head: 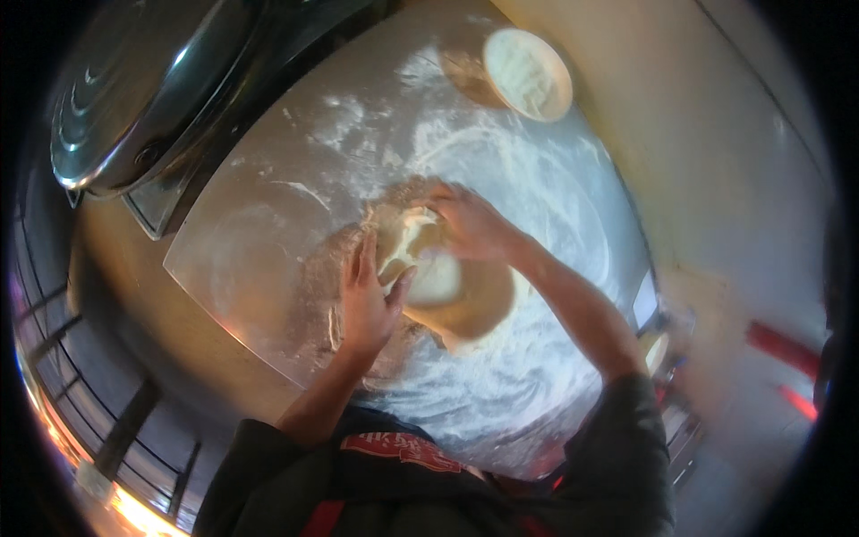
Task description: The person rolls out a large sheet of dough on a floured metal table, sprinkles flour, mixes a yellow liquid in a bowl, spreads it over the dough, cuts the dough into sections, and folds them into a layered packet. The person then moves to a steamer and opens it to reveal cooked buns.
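Note:
A soft, pale lump of dough [437, 280] lies on the floured metal tabletop [268, 194] in front of me, part of it in shadow. Its far left side looks folded and uneven. My left hand [370, 295] rests along the dough's left edge, fingers pointing away from me and thumb spread over the dough. Across the far side reaches my right hand [470, 225], its bent fingers over the dough's edge and the thumb lower on its surface. Blur and shadow hide the exact contact of both hands' fingertips.
A white bowl [527, 74] with whitish contents stands at the tabletop's far right, near the wall [698, 134]. Large shiny metal equipment [147, 94] borders the table at the far left. White flour [557, 194] is spread thickly on the right side and near my body.

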The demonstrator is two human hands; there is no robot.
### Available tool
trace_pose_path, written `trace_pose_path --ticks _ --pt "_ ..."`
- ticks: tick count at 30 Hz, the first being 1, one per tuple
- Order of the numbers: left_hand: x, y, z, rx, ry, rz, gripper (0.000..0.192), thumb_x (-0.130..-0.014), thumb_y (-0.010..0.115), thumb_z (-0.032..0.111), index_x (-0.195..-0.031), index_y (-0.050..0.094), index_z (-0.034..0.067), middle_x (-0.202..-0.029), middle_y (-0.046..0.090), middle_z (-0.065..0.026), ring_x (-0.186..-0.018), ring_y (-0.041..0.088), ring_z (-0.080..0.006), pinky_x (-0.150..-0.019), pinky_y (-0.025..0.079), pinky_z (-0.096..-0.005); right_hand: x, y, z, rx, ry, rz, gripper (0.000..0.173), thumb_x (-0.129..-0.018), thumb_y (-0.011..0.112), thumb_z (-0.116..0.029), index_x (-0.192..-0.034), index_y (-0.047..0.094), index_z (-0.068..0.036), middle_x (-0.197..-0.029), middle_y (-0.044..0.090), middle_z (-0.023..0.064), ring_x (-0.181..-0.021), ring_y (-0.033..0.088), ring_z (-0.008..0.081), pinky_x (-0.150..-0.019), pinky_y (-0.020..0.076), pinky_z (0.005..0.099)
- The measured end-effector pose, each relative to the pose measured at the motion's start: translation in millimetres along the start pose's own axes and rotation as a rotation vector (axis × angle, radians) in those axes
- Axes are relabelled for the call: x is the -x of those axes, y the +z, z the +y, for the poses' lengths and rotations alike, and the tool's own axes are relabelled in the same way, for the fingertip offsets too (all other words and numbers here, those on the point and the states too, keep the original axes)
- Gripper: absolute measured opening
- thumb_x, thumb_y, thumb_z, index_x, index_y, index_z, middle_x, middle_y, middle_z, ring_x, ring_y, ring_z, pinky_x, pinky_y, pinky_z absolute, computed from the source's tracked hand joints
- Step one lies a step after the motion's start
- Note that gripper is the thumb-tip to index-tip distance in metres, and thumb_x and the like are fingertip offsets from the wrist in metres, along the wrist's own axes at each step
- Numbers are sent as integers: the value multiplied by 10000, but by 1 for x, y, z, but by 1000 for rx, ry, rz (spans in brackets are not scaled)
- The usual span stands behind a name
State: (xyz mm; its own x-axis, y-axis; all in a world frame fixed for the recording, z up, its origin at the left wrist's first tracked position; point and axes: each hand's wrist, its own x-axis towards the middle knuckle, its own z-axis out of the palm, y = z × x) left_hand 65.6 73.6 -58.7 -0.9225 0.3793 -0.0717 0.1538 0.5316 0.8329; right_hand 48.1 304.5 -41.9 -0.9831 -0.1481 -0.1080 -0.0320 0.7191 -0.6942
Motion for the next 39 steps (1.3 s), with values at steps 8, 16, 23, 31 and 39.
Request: trace_pose_path --ticks 8,16,23,31,39 --pt "21 4 66 266 -112 -271 454 -871 779 108 -1261 622 -66 -1107 725 -161 -953 705 -218 -813 586 -360 79 -41 -1 -150 11 -51 367 -792 788 -289 -1035 704 -26 -977 723 177 -888 695 334 -815 538 460" --pt "196 59 182 260 928 -722 469 -911 691 113 -1342 611 -56 -1317 589 -241 -1221 606 -345 -1074 491 -434 436 -24 -41 -180 652 539 402 -874 724 -23 -1263 721 -125 -1263 715 90 -1192 656 283 -1019 534 405" --pt "87 89 74 -98 185 -480 426 -1059 563 226 -1408 576 -17 -1445 561 -221 -1284 588 -371 -1102 450 -445 487 91 -32 -820 1162 1027 531 -1051 622 -247 -1493 489 14 -1394 601 202 -1213 620 277 -992 530 391" --pt "107 171 125 -173 61 -543 637 -1068 515 437 -1488 489 -42 -1460 508 -309 -1363 494 -425 -1128 420 -460 420 100 -22 -944 1302 1371 594 -1055 617 -358 -1430 528 93 -1351 630 237 -1234 600 294 -1063 460 373" --pt "131 168 136 -117 155 -492 753 -1002 618 530 -1509 470 -5 -1546 390 -303 -1406 445 -409 -1150 404 -512 439 87 -31 -763 1552 1472 712 -1039 572 -537 -1452 506 40 -1366 616 229 -1272 598 295 -1049 500 416"
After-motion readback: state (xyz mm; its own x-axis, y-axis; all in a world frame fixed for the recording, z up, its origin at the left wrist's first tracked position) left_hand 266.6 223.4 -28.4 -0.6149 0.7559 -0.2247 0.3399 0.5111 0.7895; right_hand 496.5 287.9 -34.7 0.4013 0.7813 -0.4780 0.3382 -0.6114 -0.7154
